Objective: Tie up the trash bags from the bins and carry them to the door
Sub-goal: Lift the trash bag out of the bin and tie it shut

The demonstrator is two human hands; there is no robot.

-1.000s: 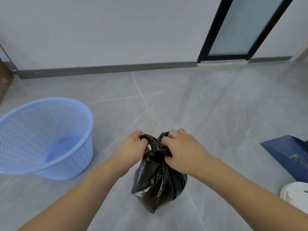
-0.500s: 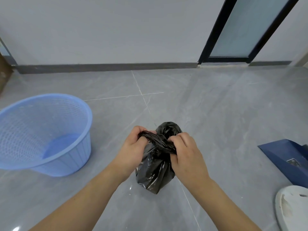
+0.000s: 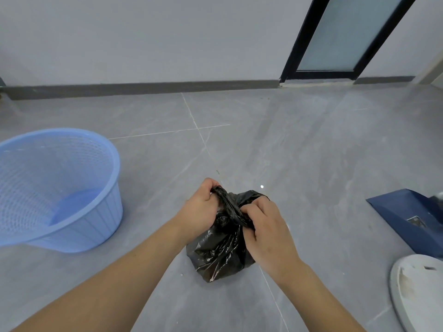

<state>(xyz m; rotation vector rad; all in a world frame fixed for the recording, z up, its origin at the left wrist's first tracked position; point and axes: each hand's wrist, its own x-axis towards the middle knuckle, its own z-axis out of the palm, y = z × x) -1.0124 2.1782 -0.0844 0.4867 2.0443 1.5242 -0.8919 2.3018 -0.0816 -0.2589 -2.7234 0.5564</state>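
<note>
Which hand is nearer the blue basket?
Left. The left hand grips the black trash bag on the side facing the blue basket; the right hand grips the bag's far side, farther from the basket.

- A floor [image 3: 299, 144] of large grey stone-look tiles with faint pale veining fills most of the view; thin light grout lines cross it.
- A dark grey skirting strip [image 3: 143, 88] runs where the floor meets the pale wall at the far side.
- A light blue plastic basket [image 3: 60, 188] with mesh sides stands on the floor at the left, tilted toward the viewer.
- A small black trash bag [image 3: 220, 255], glossy and crumpled, sits on the floor near the middle.
- A dark blue flat object [image 3: 405, 216] lies on the floor at the right edge.
- Just beside it, nearer the viewer, lies a white rounded object [image 3: 417, 291], partly cut off.
</note>
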